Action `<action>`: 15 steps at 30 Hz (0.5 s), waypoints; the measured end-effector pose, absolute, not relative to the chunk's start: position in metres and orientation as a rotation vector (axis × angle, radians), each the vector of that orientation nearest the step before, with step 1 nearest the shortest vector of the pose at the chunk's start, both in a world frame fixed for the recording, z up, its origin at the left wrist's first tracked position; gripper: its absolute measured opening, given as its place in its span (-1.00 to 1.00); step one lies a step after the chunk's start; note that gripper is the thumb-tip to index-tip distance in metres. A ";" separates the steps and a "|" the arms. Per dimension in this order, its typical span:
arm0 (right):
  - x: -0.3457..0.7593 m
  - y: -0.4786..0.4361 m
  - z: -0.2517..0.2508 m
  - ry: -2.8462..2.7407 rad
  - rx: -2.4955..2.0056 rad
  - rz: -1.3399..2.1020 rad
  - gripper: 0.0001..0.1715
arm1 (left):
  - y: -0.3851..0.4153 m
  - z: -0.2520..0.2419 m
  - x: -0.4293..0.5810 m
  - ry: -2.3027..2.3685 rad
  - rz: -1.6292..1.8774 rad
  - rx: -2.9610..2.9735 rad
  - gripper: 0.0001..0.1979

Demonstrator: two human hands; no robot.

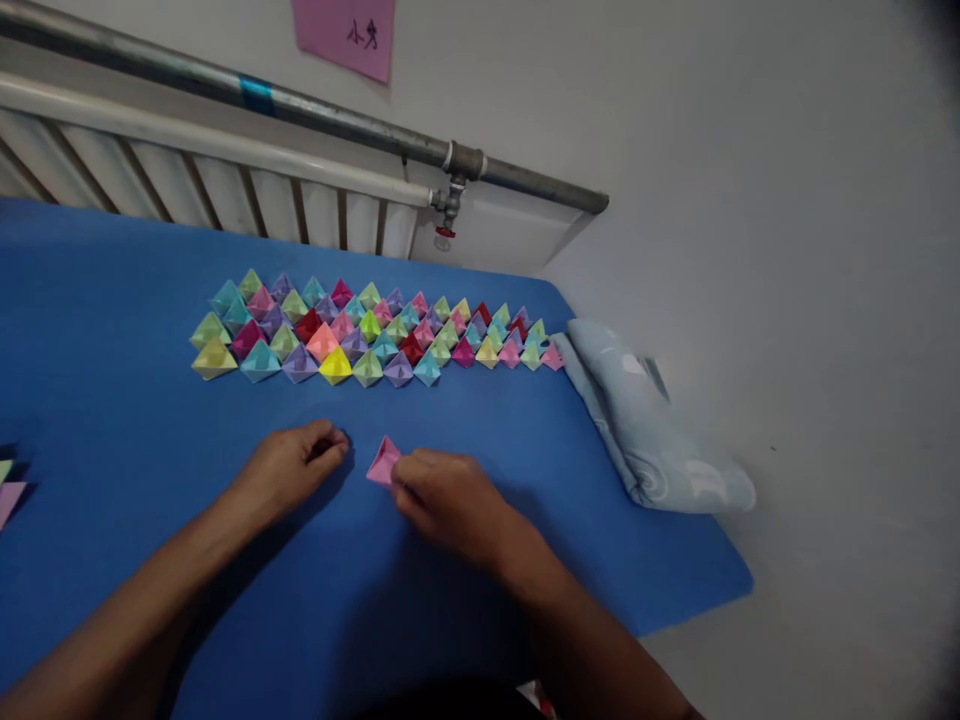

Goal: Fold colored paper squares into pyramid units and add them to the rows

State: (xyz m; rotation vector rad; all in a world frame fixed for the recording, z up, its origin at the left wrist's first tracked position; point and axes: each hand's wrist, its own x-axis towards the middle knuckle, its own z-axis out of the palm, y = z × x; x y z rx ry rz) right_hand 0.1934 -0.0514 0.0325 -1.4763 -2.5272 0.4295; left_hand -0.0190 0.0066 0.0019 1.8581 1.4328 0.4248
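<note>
My right hand [446,495] pinches a folded pink paper boat [384,462] by its right end, over the middle of the blue surface. The boat's pointed peak faces up, and its right end is hidden behind my fingers. To the left of the boat and apart from it, my left hand [289,465] rests with its fingers curled in and the thumb close to them. I see nothing held there. Beyond both hands stand several rows of small origami boats [335,366] in yellow, green, blue, purple, pink and red, set close together.
The blue tabletop [97,330] stretches under everything. A folded light-blue cloth [637,420] lies at the right end of the rows. Pieces of coloured paper [9,498] show at the left edge. A radiator [217,195], a metal pipe [337,120] and a red-handled valve [445,232] run along the wall.
</note>
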 end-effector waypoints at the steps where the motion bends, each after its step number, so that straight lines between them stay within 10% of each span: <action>1: 0.200 -0.048 0.032 -2.416 -1.515 0.395 -0.81 | 0.007 0.001 -0.019 1.433 0.428 1.857 -0.72; 15: 0.264 0.047 -0.013 -1.867 -1.750 0.173 -0.83 | 0.006 -0.005 -0.019 1.435 0.420 1.847 -0.72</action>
